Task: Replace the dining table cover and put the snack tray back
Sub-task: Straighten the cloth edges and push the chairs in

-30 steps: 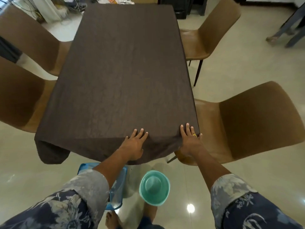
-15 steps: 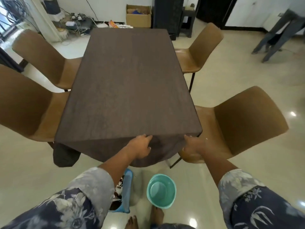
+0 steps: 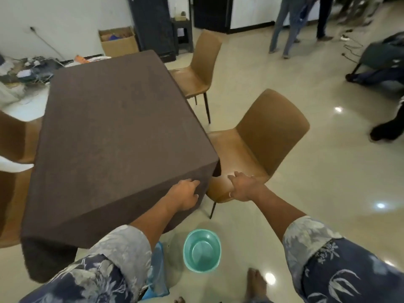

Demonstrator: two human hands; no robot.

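Right hand [image 3: 242, 187] moved off cover [image 3: 122, 136] toward chair [image 3: 251, 149], grip loose, empty | left hand [image 3: 185, 194] pinches hem at tabletop's near corner | cover: soft, light, hold edges | snack tray unseen

A dark brown cover [image 3: 118, 136] lies smooth and flat over the whole bench, its edges hanging down the near side and right side. At the near left corner the cloth droops lower in a loose fold.
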